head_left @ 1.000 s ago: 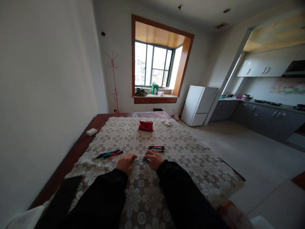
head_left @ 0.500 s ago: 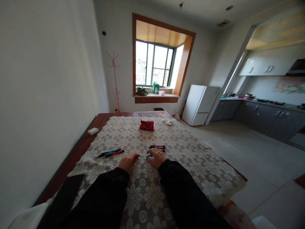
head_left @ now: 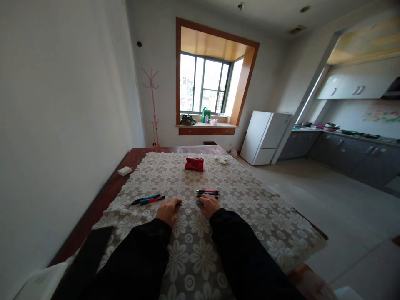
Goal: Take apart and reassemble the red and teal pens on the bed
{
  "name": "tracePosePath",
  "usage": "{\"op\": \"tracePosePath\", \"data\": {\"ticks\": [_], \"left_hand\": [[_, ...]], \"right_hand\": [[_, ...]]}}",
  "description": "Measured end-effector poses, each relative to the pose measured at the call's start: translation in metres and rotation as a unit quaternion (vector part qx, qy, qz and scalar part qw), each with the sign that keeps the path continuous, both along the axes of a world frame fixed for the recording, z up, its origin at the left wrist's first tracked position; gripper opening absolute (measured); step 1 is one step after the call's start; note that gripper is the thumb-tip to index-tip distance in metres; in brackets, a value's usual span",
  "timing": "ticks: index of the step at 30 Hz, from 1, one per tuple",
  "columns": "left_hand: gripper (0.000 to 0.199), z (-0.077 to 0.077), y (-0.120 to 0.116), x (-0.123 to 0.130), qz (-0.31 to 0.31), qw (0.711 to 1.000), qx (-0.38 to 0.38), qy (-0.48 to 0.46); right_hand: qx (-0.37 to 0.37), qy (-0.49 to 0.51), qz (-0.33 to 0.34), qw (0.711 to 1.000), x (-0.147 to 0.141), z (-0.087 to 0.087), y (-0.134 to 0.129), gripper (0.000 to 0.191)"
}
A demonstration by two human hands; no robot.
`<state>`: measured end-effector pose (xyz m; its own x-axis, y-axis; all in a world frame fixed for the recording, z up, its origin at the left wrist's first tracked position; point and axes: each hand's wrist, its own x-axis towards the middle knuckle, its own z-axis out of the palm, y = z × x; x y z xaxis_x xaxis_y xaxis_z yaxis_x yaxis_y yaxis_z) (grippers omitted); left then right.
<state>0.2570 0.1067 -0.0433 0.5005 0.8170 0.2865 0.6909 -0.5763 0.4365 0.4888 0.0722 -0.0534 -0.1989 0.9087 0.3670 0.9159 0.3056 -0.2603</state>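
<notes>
Between my hands is a thin pale rod (head_left: pixel 188 205) with a blue-green part at its right end. My left hand (head_left: pixel 169 211) is closed on the rod's left end. My right hand (head_left: pixel 208 205) is closed on the blue-green part (head_left: pixel 199 203). Several pens (head_left: pixel 147 199) lie in a group left of my left hand, dark, blue-green and red. More pens (head_left: pixel 208 192) lie side by side just beyond my right hand, partly covered by it. A red pouch (head_left: pixel 194 164) stands farther back on the patterned tablecloth (head_left: pixel 175 179).
A white box-like item (head_left: pixel 125 171) sits at the table's left edge by the wall. Crumpled white material (head_left: pixel 221 160) lies right of the pouch. A long dark object (head_left: pixel 90 254) is at the near left. A white fridge (head_left: pixel 261 137) stands beyond the table.
My hands are slightly farther apart, showing more of the pale rod between them. My right hand's fingers have drawn in around the blue-green part. The view has shifted slightly.
</notes>
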Motion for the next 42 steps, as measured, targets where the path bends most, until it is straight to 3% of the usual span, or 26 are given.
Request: {"op": "tracePosePath", "data": {"ticks": [13,21,25,28,31,42], "left_hand": [[0.013,0.0,-0.003,0.001,-0.038,0.999,0.03,0.021],[0.015,0.002,-0.005,0.001,-0.047,0.998,0.031,0.01],[0.015,0.005,-0.008,0.002,-0.069,0.998,0.01,0.002],[0.033,0.007,-0.009,0.001,-0.034,0.999,0.001,0.003],[0.037,0.005,-0.007,0.0,0.005,1.0,-0.007,0.006],[0.03,-0.005,0.002,0.001,-0.065,0.996,-0.051,-0.036]], "right_hand": [[-0.046,-0.022,-0.033,0.998,0.001,0.004,-0.002,0.011],[-0.042,-0.026,-0.06,0.997,0.019,0.008,-0.001,0.013],[-0.052,-0.027,-0.042,0.997,0.017,0.004,0.0,0.013],[-0.047,-0.021,-0.031,0.998,0.012,0.003,-0.001,0.012],[-0.043,-0.013,-0.015,0.999,0.009,0.004,-0.001,0.012],[-0.022,0.006,0.066,0.998,0.002,-0.005,0.002,0.009]]}}
